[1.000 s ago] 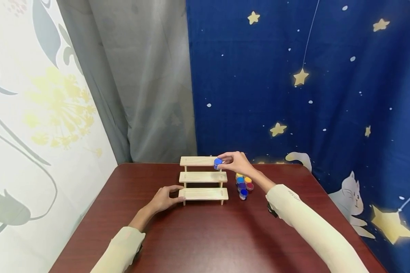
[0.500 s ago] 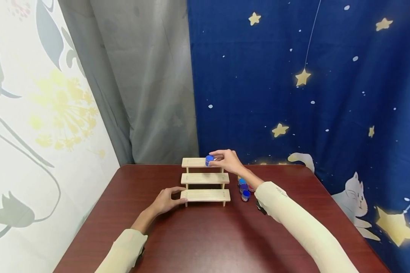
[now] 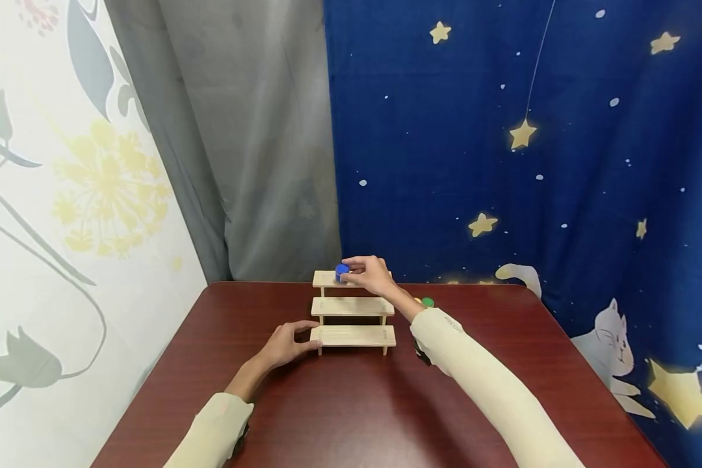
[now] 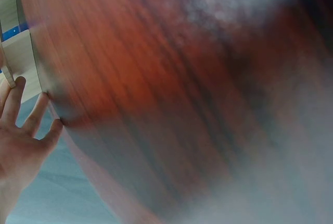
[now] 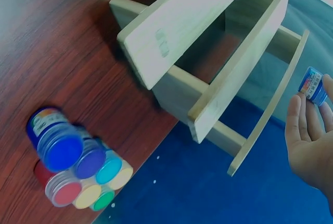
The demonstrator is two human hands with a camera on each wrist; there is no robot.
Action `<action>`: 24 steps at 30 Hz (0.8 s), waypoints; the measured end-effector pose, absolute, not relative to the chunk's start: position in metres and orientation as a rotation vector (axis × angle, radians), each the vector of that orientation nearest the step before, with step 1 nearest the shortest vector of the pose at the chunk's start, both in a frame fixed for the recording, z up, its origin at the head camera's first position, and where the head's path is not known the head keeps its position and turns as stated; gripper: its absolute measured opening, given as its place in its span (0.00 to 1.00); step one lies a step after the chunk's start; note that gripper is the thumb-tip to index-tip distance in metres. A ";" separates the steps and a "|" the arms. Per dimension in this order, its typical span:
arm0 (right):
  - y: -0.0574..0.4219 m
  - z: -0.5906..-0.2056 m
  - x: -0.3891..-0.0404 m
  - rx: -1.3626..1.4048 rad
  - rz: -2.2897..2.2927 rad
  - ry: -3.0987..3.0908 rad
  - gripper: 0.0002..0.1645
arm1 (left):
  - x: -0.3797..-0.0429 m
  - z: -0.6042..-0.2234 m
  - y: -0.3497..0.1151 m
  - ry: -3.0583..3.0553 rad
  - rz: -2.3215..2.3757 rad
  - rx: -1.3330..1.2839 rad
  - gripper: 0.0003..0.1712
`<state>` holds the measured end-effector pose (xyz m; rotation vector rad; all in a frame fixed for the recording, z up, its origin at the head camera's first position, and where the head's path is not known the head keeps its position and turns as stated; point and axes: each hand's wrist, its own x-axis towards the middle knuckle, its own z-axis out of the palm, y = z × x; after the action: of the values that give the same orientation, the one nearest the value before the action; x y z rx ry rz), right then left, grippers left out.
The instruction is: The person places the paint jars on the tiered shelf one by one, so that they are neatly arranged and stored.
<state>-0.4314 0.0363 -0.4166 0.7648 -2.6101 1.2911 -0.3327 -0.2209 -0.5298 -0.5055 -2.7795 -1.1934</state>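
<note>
My right hand [image 3: 373, 275] pinches a small blue paint jar [image 3: 342, 270] between thumb and fingers, close over the left half of the top step. The three-step wooden display rack [image 3: 353, 336] stands on the table. In the right wrist view the jar [image 5: 312, 85] shows its printed label, past the top step's edge. At the rack's left end my left hand [image 3: 281, 346] holds the lowest step between thumb and fingers. The left wrist view shows that hand [image 4: 26, 140] with its other fingers spread by the table surface.
Several paint jars with blue, purple, red, yellow and green tops stand grouped on the table right of the rack, among them a blue jar [image 5: 61, 148] and a red jar [image 5: 65, 190]. The right forearm mostly hides them in the head view. Curtains [image 3: 269, 162] hang behind the table [image 3: 339, 403].
The right hand has carried the blue paint jar leftward along the top step, from its right end to its left half. The left hand stays at the lowest step.
</note>
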 end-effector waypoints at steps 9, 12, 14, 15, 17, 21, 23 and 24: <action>0.016 -0.423 -0.441 0.743 1.344 -2.630 0.26 | -0.333 -0.530 -0.220 -2.788 -1.218 -0.486 0.29; 0.010 -0.425 -0.442 0.765 1.364 -2.629 0.27 | -0.332 -0.530 -0.221 -2.786 -1.217 -0.482 0.29; 0.006 -0.426 -0.443 0.782 1.372 -2.625 0.27 | -0.332 -0.530 -0.221 -2.788 -1.215 -0.478 0.29; 0.005 -0.426 -0.443 0.787 1.373 -2.622 0.27 | -0.332 -0.530 -0.221 -2.790 -1.215 -0.478 0.29; 0.002 -0.426 -0.443 0.788 1.371 -2.617 0.27 | -0.332 -0.530 -0.220 -2.793 -1.217 -0.477 0.29; -0.004 -0.428 -0.445 0.787 1.369 -2.616 0.27 | -0.333 -0.529 -0.220 -2.792 -1.220 -0.493 0.28; -0.007 -0.429 -0.446 0.791 1.375 -2.616 0.26 | -0.333 -0.529 -0.220 -2.792 -1.225 -0.502 0.28; -0.009 -0.429 -0.446 0.790 1.377 -2.618 0.26 | -0.333 -0.528 -0.220 -2.793 -1.227 -0.506 0.28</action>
<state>-0.4462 -0.0086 -0.4294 0.7904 -2.6179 1.3772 -0.3334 -0.2199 -0.5285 -0.5056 -2.7930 -1.2265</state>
